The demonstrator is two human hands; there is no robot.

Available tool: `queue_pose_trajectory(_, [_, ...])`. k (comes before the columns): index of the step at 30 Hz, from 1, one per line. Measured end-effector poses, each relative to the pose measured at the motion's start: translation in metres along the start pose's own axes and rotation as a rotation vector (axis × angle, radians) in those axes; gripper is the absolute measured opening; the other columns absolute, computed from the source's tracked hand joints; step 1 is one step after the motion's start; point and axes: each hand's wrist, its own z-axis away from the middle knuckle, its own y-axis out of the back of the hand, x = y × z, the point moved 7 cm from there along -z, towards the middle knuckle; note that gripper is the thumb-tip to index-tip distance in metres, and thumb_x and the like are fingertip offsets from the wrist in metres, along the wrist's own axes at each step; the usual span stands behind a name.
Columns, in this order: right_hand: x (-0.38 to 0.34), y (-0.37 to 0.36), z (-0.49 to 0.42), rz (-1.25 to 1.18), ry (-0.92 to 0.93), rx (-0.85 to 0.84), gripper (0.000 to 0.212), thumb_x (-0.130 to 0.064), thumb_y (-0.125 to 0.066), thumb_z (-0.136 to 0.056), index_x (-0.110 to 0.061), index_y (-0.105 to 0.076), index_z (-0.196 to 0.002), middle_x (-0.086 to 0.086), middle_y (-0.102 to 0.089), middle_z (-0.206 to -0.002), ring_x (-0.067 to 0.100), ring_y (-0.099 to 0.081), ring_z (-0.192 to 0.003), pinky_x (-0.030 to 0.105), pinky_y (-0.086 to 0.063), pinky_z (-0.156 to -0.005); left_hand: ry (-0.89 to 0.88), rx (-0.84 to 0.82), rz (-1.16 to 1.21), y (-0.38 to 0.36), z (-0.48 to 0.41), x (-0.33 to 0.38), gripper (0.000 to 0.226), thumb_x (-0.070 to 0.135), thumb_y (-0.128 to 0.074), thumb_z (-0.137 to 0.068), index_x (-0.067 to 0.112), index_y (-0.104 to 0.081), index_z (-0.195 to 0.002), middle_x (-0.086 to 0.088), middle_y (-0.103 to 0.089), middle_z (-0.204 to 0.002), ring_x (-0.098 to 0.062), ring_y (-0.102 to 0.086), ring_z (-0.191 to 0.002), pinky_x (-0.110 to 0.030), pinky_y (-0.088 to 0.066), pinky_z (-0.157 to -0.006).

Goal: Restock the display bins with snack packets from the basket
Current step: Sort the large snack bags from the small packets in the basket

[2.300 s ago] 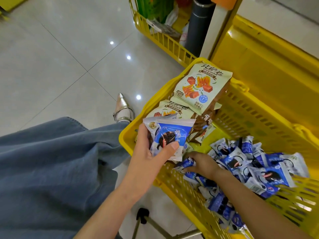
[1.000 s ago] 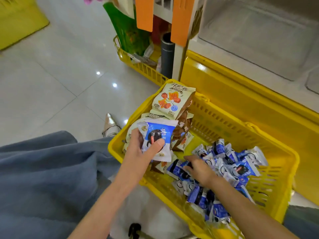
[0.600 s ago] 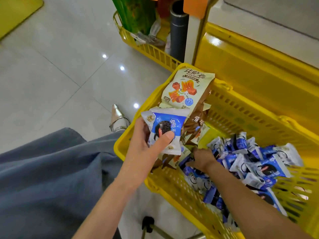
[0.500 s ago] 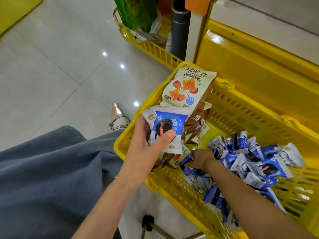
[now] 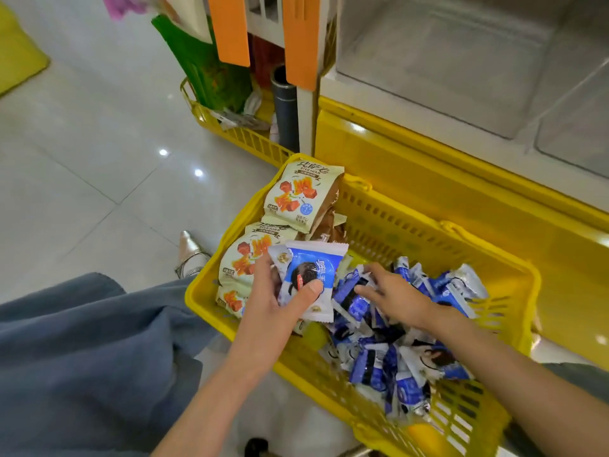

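L hand (image 5: 273, 301) grips a blue packet (image 5: 313, 275) over the basket (image 5: 425, 222) near its left side, thumb across the face, fingers behind. At least one more pkt edge shows behind it. The pkt stands roughly upright, long axis up-down in view, leaning slightly to the R.

R hand (image 5: 395, 295) lies on the heap of blue packets (image 5: 389, 364), fingers spread & fairly straight, tips pointing toward the L hand, nothing clearly pinched. The heap fills the basket's right half. Cream packets (image 5: 296, 196) are stacked in the far-left corner.

Key relation: loose pkts sit right under R fingertips, so the R hand is the nearer picker. The L hand is just beside, its pkt almost touching those tips, so handover is short. Looks like the gathering step: pinch one, add it to the L stack.

Display bin (image 5: 461, 61) lies up & beyond the basket's far edge, above the yellow cabinet front (image 5: 461, 179). There's open room above the basket, but a lift must clear the far rim & cabinet top. Risk: slick wrappers may fan out of the L grip.
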Motion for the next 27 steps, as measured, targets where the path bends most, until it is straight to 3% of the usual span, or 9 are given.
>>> queue_pose_trajectory(2, [0.01,0.03,0.021,0.016,-0.008,0.078,0.049,-0.041,-0.041,-0.096,-0.014,-0.034,-0.137,0.008,-0.062,-0.115,0.004,-0.061,-0.083,0.019,-0.047,-0.073,0.014,-0.05,-0.008,-0.013,0.005,-0.003,0.041,0.033,-0.068,-0.075,0.042,-0.044,-0.108,0.031,-0.064,-0.097,0.013,-0.059,-0.092,-0.004,-0.046,-0.069])
queue_pose_trajectory(4, [0.024,0.057,0.042,0.054,-0.039,0.138,0.048,-0.039,-0.041,-0.097,-0.012,-0.038,-0.136,0.009,-0.064,-0.111,0.005,-0.059,-0.074,0.012,-0.042,-0.065,0.02,-0.1,-0.002,-0.027,0.007,-0.008,0.043,0.035,-0.071,-0.074,0.039,-0.045,-0.108,0.026,-0.065,-0.1,0.008,-0.061,-0.095,-0.007,-0.047,-0.073])
queue_pose_trajectory(7, [0.052,0.081,0.065,0.176,-0.135,0.102,0.048,-0.04,-0.044,-0.096,-0.012,-0.042,-0.135,0.007,-0.052,-0.134,0.022,-0.057,-0.113,0.028,-0.042,-0.09,0.018,-0.166,-0.033,-0.046,0.009,-0.011,0.043,0.038,-0.07,-0.074,0.037,-0.047,-0.11,0.019,-0.065,-0.105,-0.004,-0.062,-0.102,-0.023,-0.051,-0.085])
queue_pose_trajectory(11, [0.079,0.077,0.083,0.39,-0.177,-0.046,0.042,-0.034,-0.055,-0.093,-0.016,-0.047,-0.13,0.007,-0.053,-0.133,0.022,-0.05,-0.119,0.031,-0.042,-0.094,0.035,-0.233,-0.048,-0.06,0.01,-0.016,0.04,0.044,-0.069,-0.077,0.048,-0.046,-0.11,0.023,-0.063,-0.109,0.0,-0.059,-0.107,-0.02,-0.05,-0.09])
queue_pose_trajectory(16, [0.085,0.076,0.088,0.619,-0.208,0.128,0.052,-0.014,-0.056,-0.091,-0.016,-0.035,-0.138,0.006,-0.046,-0.138,0.021,-0.046,-0.124,0.03,-0.041,-0.099,0.124,-0.217,-0.063,-0.067,0.009,-0.029,0.062,0.057,-0.068,-0.063,0.039,-0.043,-0.118,0.028,-0.063,-0.103,0.007,-0.059,-0.101,-0.006,-0.047,-0.076])
queue_pose_trajectory(18, [0.066,0.076,0.091,0.481,-0.143,0.218,0.051,-0.026,-0.056,-0.093,-0.018,-0.035,-0.138,0.003,-0.047,-0.136,0.018,-0.049,-0.119,0.028,-0.042,-0.097,0.162,-0.216,-0.108,-0.07,0.009,-0.034,0.066,0.062,-0.067,-0.059,0.04,-0.044,-0.116,0.025,-0.063,-0.105,0.008,-0.059,-0.099,-0.008,-0.048,-0.074])
queue_pose_trajectory(22, [-0.006,0.054,0.098,-0.288,0.004,0.157,0.054,-0.064,-0.038,-0.081,-0.037,-0.038,-0.127,-0.01,-0.053,-0.124,-0.002,-0.056,-0.096,0.015,-0.045,-0.081,0.26,-0.312,-0.23,-0.089,0.01,-0.049,0.074,0.053,-0.071,-0.067,0.028,-0.038,-0.128,0.015,-0.057,-0.117,0.007,-0.056,-0.103,-0.014,-0.045,-0.082])
queue_pose_trajectory(25, [-0.029,0.032,0.099,-0.277,0.063,0.053,0.04,-0.054,-0.056,-0.083,-0.034,-0.048,-0.117,-0.011,-0.057,-0.119,0.001,-0.057,-0.102,0.014,-0.046,-0.084,0.305,-0.397,-0.301,-0.106,0.014,-0.067,0.051,0.024,-0.07,-0.081,0.025,-0.037,-0.12,0.012,-0.054,-0.107,0.024,-0.05,-0.079,0.0,-0.04,-0.064])
queue_pose_trajectory(27, [-0.019,0.032,0.097,-0.217,0.03,0.046,0.044,-0.045,-0.063,-0.084,-0.018,-0.057,-0.118,-0.006,-0.059,-0.12,0.009,-0.057,-0.105,0.022,-0.043,-0.086,0.357,-0.434,-0.289,-0.11,0.019,-0.079,0.047,0.032,-0.066,-0.084,0.03,-0.037,-0.122,0.016,-0.053,-0.115,0.026,-0.049,-0.086,0.002,-0.04,-0.068])
